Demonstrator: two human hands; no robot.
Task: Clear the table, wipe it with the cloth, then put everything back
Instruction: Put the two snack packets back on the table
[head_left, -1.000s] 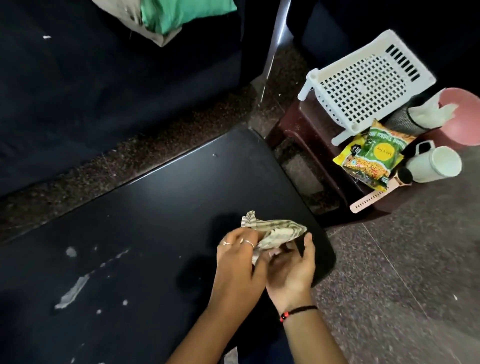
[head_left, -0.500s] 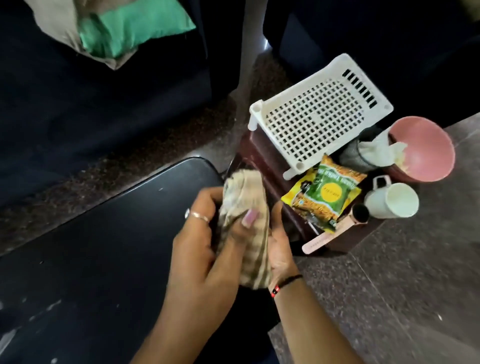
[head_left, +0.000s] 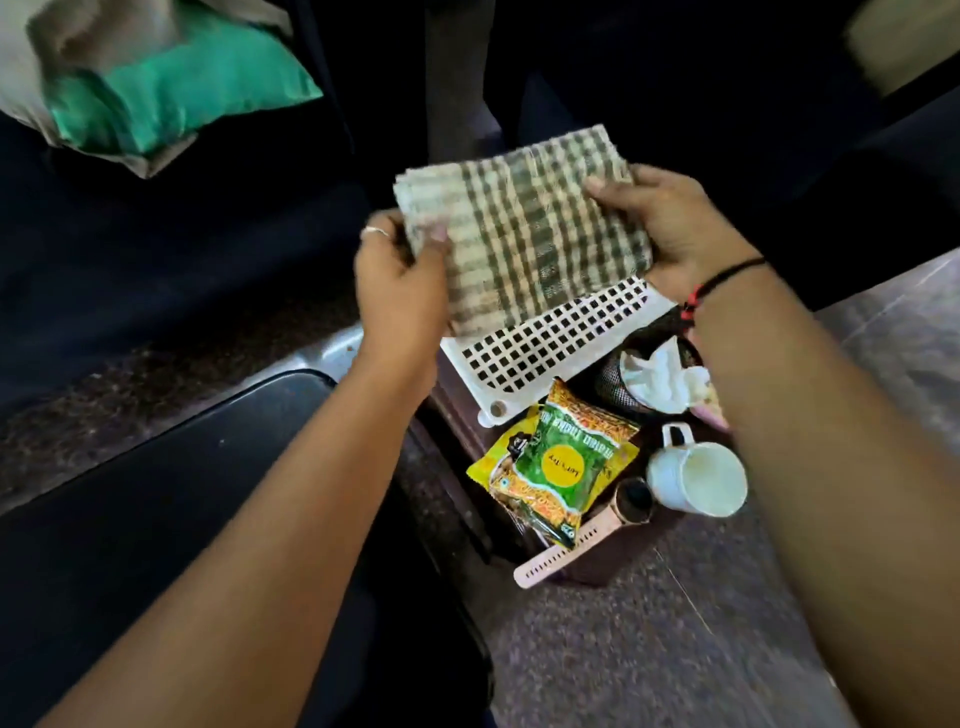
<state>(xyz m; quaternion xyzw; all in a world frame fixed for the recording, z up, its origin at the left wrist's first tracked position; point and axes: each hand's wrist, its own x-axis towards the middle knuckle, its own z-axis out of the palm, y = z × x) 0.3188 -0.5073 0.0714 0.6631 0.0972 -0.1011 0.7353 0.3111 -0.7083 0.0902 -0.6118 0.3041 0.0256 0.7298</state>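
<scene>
A folded checked cloth (head_left: 524, 228) is held flat over the white perforated rack (head_left: 561, 343). My left hand (head_left: 402, 280) pinches its left edge and my right hand (head_left: 670, 223) grips its right edge. Whether the cloth touches the rack I cannot tell. The black table (head_left: 156, 519) lies at the lower left, under my left forearm. On a dark brown stool (head_left: 602, 566) to the right sit the rack, green and yellow snack packets (head_left: 561, 467), a white mug (head_left: 696, 478), a pink-strapped watch (head_left: 582, 545) and a mesh holder with tissue (head_left: 649, 379).
A dark sofa (head_left: 182, 234) with a green cushion (head_left: 171, 88) stands at the back left. Another dark seat (head_left: 727, 104) is behind the stool. Speckled stone floor (head_left: 649, 649) spreads to the lower right.
Both hands carried the cloth off the table and to the right, over the rack on the stool. The cloth went from bunched up to a flat folded square.
</scene>
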